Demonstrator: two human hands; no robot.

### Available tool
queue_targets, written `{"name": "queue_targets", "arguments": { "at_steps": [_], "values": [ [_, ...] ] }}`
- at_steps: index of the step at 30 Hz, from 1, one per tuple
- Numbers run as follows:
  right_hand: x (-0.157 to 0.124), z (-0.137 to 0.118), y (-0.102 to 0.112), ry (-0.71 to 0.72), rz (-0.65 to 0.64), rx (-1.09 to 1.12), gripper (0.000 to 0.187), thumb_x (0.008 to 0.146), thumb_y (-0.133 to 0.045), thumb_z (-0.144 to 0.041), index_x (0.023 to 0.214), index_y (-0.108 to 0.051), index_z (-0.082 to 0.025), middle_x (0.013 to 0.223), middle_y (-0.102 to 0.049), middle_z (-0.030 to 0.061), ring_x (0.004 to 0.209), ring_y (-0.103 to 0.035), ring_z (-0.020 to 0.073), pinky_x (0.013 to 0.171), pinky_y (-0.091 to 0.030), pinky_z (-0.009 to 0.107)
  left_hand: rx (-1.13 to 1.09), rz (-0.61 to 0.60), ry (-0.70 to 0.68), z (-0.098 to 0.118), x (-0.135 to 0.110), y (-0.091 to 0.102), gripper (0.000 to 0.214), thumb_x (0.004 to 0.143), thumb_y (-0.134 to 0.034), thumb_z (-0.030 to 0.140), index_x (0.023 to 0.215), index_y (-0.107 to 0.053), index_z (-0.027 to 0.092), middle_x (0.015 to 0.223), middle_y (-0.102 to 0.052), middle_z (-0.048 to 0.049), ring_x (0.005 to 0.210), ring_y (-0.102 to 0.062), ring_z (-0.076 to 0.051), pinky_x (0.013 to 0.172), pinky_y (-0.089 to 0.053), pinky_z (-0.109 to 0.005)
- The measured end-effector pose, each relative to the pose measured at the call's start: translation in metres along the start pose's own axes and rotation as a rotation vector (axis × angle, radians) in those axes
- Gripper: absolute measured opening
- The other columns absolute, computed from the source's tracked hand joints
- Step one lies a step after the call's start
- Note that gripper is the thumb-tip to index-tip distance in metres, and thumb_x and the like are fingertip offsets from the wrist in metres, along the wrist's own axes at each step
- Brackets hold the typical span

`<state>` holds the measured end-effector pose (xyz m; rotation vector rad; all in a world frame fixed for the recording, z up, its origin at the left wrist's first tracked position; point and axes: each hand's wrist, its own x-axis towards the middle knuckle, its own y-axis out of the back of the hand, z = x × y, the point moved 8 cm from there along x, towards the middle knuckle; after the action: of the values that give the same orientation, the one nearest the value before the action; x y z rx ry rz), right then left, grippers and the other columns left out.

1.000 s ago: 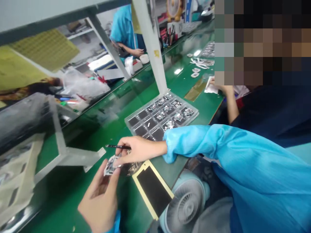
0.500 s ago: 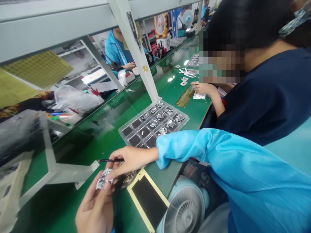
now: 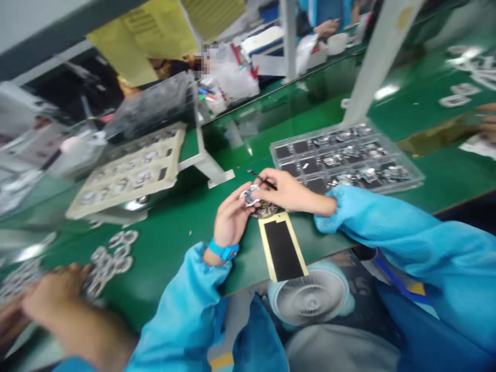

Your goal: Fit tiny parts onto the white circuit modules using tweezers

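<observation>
Pinched in the fingers of my left hand (image 3: 228, 222) is a small white-and-silver electronic part (image 3: 248, 197). My right hand (image 3: 291, 192) meets it there, its fingers touching the part's edge, while a thin black tool (image 3: 263, 180) lies across those same fingers. Just below both hands is a round dish of tiny mixed pieces (image 3: 267, 209), partly covered by them. Closer to me lies a black sheet with a pale yellow border (image 3: 285, 251). To the right of my right hand, a clear compartment tray (image 3: 414, 179) holds several metallic parts.
A metal stand foot (image 3: 217, 175) is fixed to the green bench beyond my left hand. A beige tray (image 3: 172, 168) rests by the stand. Ring-shaped parts (image 3: 123, 251) lie left, near a co-worker's blurred hand (image 3: 58, 297). A pale blue fan (image 3: 312, 297) sits below the bench edge.
The view has swung left and down, bringing the beige tray, ring-shaped parts and a co-worker's hand into sight. Both my hands still hold the part and the black tool.
</observation>
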<state>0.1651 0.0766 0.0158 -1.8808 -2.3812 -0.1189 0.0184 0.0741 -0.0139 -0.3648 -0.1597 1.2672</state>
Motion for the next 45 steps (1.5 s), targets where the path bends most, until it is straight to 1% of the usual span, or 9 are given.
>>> {"name": "queue_targets", "arguments": {
  "at_steps": [8,12,16,20,23,28,32,37,45],
  "values": [
    [-0.002,0.005,-0.001,0.002,-0.026,-0.068,0.034,0.08,-0.081,-0.041,0.098,-0.063,-0.018,0.08,-0.068,-0.0006,0.076,-0.065,0.0144,0.072,-0.054,0.028,0.01,0.022,-0.01,-0.002,0.0,0.004,0.043,0.075,-0.084,0.025,0.116,-0.077,0.019,0.103,-0.079,-0.0073,0.074,-0.071,-0.014,0.071,-0.054,-0.028],
    [0.0,0.0,0.009,0.003,0.044,-0.216,0.033,0.081,-0.079,-0.047,0.09,-0.066,-0.017,0.079,-0.068,0.0004,0.072,-0.061,0.014,0.069,-0.05,0.028,-0.004,0.076,0.007,-0.005,0.002,0.008,0.042,0.074,-0.087,0.027,0.113,-0.077,0.016,0.091,-0.079,-0.0066,0.07,-0.072,-0.013,0.064,-0.053,-0.023],
    [-0.005,-0.025,0.032,0.071,0.19,-0.269,0.05,0.096,-0.058,-0.06,0.067,-0.062,-0.02,0.067,-0.062,0.0016,0.064,-0.057,0.0143,0.063,-0.046,0.029,-0.026,0.092,0.044,-0.009,0.003,0.008,0.045,0.071,-0.09,0.029,0.112,-0.077,0.014,0.091,-0.079,-0.0093,0.07,-0.074,-0.016,0.055,-0.049,-0.021],
    [-0.013,-0.046,0.041,0.165,0.244,-0.325,0.06,0.1,-0.045,-0.067,0.068,-0.067,-0.022,0.069,-0.065,0.004,0.062,-0.06,0.0153,0.063,-0.048,0.032,-0.001,0.099,0.038,-0.009,0.004,0.009,0.045,0.071,-0.089,0.032,0.111,-0.079,0.013,0.087,-0.078,-0.01,0.066,-0.073,-0.017,0.047,-0.041,-0.021],
    [-0.015,-0.045,0.033,0.143,0.142,-0.352,0.046,0.097,-0.056,-0.063,0.082,-0.072,-0.023,0.069,-0.067,0.0032,0.057,-0.06,0.0151,0.056,-0.049,0.031,0.016,0.099,0.034,-0.009,0.005,0.011,0.045,0.072,-0.089,0.034,0.111,-0.08,0.013,0.088,-0.079,-0.0105,0.065,-0.072,-0.017,0.046,-0.039,-0.022],
    [-0.017,-0.055,0.016,0.37,-0.019,-0.517,0.016,0.09,-0.074,-0.039,0.096,-0.075,-0.023,0.094,-0.077,0.0054,0.078,-0.071,0.0188,0.068,-0.059,0.032,0.035,0.066,0.025,-0.009,0.004,0.009,0.042,0.074,-0.088,0.034,0.111,-0.081,0.015,0.097,-0.08,-0.0112,0.068,-0.072,-0.017,0.047,-0.041,-0.021],
    [-0.018,-0.057,0.014,0.461,-0.025,-0.55,0.009,0.089,-0.075,-0.032,0.092,-0.074,-0.023,0.085,-0.076,0.0028,0.071,-0.071,0.0167,0.06,-0.058,0.029,0.045,0.058,0.018,-0.008,0.004,0.009,0.039,0.077,-0.086,0.033,0.112,-0.08,0.015,0.1,-0.08,-0.0116,0.07,-0.073,-0.017,0.048,-0.042,-0.019],
    [-0.023,-0.058,0.015,0.535,0.006,-0.542,0.006,0.089,-0.076,-0.027,0.094,-0.074,-0.025,0.085,-0.076,0.0027,0.073,-0.071,0.0179,0.06,-0.059,0.03,0.044,0.063,0.019,-0.008,0.004,0.009,0.038,0.078,-0.085,0.031,0.112,-0.08,0.016,0.098,-0.08,-0.0112,0.072,-0.075,-0.017,0.047,-0.041,-0.018],
    [-0.022,-0.051,0.007,0.545,-0.068,-0.564,0.006,0.09,-0.075,-0.025,0.095,-0.073,-0.023,0.087,-0.076,0.0031,0.072,-0.07,0.0168,0.059,-0.054,0.029,0.017,0.055,0.022,-0.008,0.004,0.006,0.037,0.077,-0.085,0.028,0.111,-0.08,0.015,0.101,-0.08,-0.0123,0.07,-0.076,-0.017,0.047,-0.043,-0.018]
  ]
}}
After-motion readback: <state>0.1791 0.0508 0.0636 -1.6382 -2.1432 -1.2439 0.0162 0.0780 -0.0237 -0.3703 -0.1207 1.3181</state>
